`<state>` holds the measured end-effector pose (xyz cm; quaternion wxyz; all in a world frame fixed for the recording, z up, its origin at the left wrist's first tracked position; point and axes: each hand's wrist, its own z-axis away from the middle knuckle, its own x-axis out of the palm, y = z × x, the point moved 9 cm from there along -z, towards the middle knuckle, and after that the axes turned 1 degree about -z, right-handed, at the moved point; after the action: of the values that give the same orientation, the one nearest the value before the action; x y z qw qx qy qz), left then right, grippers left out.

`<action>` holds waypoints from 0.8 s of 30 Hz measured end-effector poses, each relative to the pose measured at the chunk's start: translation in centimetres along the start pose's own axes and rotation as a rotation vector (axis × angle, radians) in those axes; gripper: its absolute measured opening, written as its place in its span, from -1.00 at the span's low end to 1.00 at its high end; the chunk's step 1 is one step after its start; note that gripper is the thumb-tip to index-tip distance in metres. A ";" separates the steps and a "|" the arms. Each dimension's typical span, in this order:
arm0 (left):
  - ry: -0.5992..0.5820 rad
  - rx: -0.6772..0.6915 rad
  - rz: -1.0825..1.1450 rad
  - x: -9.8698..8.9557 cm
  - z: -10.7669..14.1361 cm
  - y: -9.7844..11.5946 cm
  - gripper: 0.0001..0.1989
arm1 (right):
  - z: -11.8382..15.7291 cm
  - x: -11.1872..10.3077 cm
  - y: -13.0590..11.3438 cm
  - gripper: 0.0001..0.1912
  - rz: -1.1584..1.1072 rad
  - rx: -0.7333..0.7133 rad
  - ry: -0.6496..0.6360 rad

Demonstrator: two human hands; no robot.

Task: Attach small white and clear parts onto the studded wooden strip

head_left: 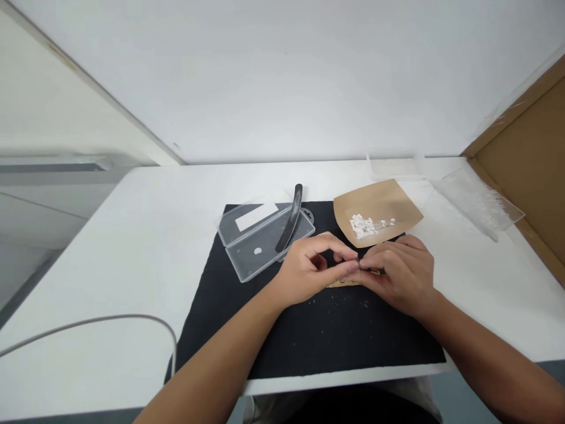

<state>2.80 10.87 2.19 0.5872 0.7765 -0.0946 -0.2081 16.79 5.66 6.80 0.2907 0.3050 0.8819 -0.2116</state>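
Over the black cloth, my left hand and my right hand meet at their fingertips. Both are closed in a pinch around something small and dark that I cannot make out. Below the fingers lies a tan piece, mostly hidden by my hands. Just beyond my right hand, a brown paper sheet holds a pile of small white bits. To the left of my left hand is an open clear plastic case, with a dark curved tool resting across it.
A clear ridged plastic tray lies at the right, near a brown cardboard panel. Another clear container stands by the back wall. A grey cable curves over the white table at left. Tiny crumbs dot the cloth.
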 end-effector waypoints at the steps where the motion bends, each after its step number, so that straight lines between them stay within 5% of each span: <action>1: 0.000 -0.007 -0.004 0.0 0.0 0.0 -0.83 | 0.1 0.1 0.4 -0.76 -0.013 0.035 0.003; 11: 0.011 -0.027 0.064 0.1 -0.1 -0.6 -0.72 | 0.1 0.5 0.6 -0.79 -0.096 0.087 -0.005; 18: 0.190 0.266 -0.357 -1.9 0.1 1.6 -0.89 | 0.5 1.6 0.6 -0.63 -0.115 0.097 -0.088; 24: 0.266 0.476 -0.552 -1.9 0.6 3.7 -0.96 | 1.0 3.0 0.1 -0.54 -0.081 0.063 -0.182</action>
<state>1.23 9.97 5.96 0.3195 0.9075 0.1493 -0.2281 15.28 6.42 4.10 0.3509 0.2577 0.8564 -0.2776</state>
